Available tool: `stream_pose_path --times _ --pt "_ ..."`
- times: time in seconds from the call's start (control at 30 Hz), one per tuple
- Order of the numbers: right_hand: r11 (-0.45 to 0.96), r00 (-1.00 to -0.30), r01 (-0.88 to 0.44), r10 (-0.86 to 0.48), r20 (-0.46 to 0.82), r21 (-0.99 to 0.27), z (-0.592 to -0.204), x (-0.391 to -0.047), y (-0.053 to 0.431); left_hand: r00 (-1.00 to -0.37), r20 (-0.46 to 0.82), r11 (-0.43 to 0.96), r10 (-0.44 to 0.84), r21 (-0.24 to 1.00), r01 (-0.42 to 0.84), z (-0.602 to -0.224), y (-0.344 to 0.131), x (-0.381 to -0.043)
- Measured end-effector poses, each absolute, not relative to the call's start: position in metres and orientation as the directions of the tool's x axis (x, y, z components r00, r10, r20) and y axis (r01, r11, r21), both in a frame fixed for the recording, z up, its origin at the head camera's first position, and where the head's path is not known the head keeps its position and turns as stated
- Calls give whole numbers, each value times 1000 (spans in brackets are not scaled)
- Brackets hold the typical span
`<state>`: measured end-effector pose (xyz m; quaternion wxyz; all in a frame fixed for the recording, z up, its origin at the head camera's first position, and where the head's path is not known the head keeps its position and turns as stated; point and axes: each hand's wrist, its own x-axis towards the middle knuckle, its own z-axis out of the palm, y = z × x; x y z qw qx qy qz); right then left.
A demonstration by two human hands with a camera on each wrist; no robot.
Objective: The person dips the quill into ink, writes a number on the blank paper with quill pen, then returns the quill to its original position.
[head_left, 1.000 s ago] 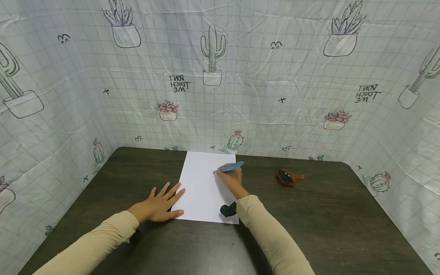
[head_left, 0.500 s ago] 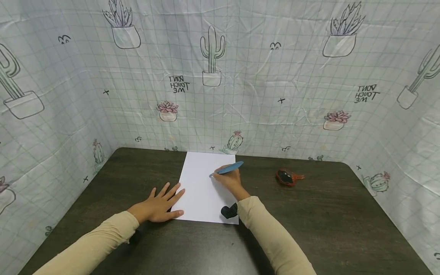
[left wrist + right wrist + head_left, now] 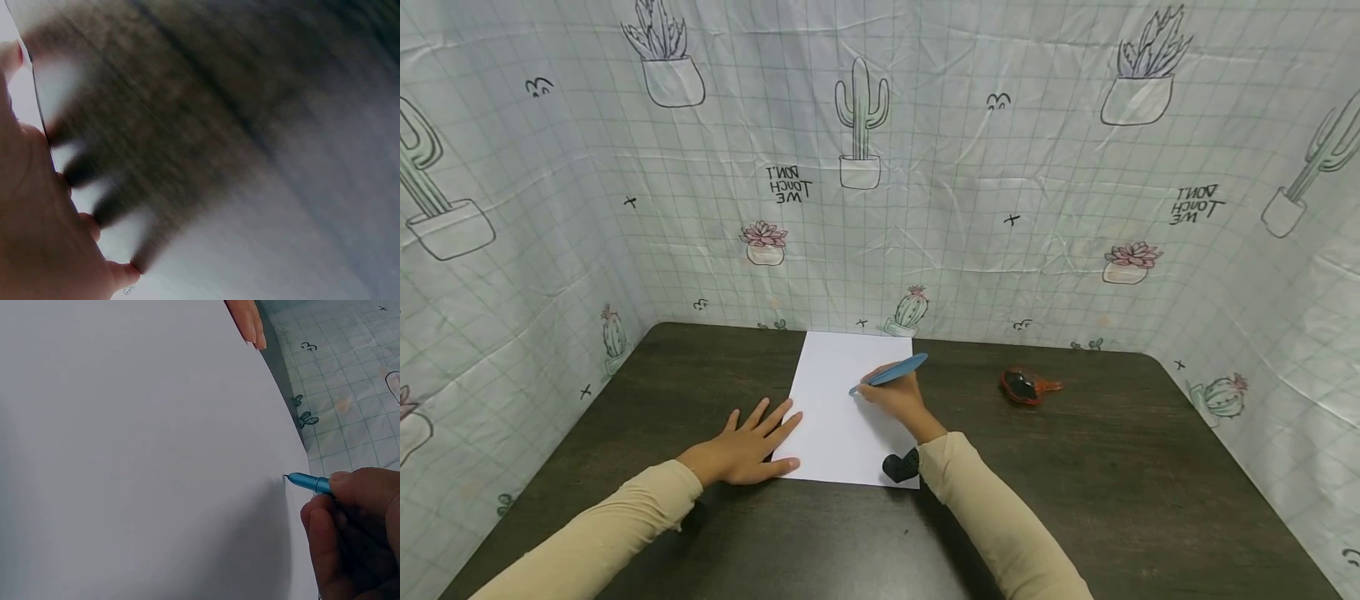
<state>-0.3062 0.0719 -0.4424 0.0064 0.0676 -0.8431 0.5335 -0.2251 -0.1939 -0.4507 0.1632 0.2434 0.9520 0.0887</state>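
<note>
A blank-looking white sheet of paper (image 3: 831, 433) lies on the dark wooden table. My right hand (image 3: 895, 396) pinches a blue pen (image 3: 895, 369) whose upper end flares out like a feather. In the right wrist view the tip of the pen (image 3: 306, 481) points at the paper (image 3: 156, 425), right at its surface, and no mark shows there. My left hand (image 3: 748, 446) rests flat with spread fingers, thumb and fingertips over the paper's left edge. The left wrist view shows that hand (image 3: 44, 206) from its wrist side.
Right of the paper lies an orange-red object with a dark glossy face and a short handle (image 3: 1026, 387). A black wrist device (image 3: 900, 466) overlaps the paper's lower right corner. A grid cloth printed with cacti (image 3: 955, 208) hangs behind the dark table (image 3: 1120, 467).
My right hand has slid the pen a short way left and toward me over the paper. My left hand stays in place.
</note>
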Motion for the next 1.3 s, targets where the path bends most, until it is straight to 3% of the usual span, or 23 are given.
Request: stream_pose_path --times 0.27,0.8,1.3 --pt "322 -966 -211 -210 148 -923 -442 -300 77 -831 -253 863 495 251 438 -455 -194 -227" --pt "445 -966 -199 -240 97 -873 -440 -289 88 -829 -253 862 498 249 442 -439 -190 -219" --pt "424 -947 -250 -292 130 -870 -440 -283 103 -818 -215 834 533 295 466 -446 -194 -220"
